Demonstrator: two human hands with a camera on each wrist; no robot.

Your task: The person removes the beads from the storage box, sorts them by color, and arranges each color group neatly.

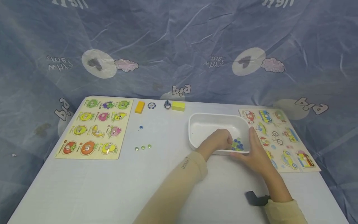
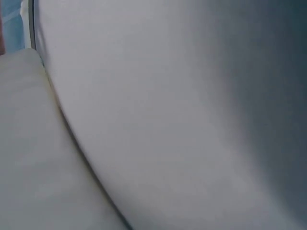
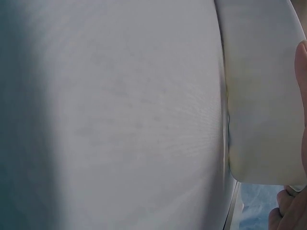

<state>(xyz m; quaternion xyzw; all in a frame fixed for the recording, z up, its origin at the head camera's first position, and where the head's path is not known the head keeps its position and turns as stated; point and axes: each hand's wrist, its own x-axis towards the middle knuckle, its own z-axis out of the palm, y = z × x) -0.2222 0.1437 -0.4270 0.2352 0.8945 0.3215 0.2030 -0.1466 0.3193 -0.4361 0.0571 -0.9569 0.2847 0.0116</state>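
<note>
A white plastic tub (image 1: 205,115) stands right of the table's middle, with several blue and green glass beads (image 1: 237,145) heaped in its right front corner. My left hand (image 1: 221,139) reaches over the front rim, fingers curled down beside the beads; its fingertips are hidden, and I cannot tell whether they pinch a bead. My right hand (image 1: 255,154) grips the tub's right front corner, thumb along the front and fingers up the right side. In the right wrist view the tub's wall (image 3: 266,96) shows beside that hand's thumb (image 3: 301,62).
Left of the tub lie a blue bead (image 1: 141,127) and three green beads (image 1: 143,147). Behind them are an orange block (image 1: 139,107), a poker chip (image 1: 151,105), a small dark figurine (image 1: 167,105) and a yellow block (image 1: 178,106). Fruit (image 1: 93,129) and vehicle (image 1: 279,140) puzzle boards flank everything.
</note>
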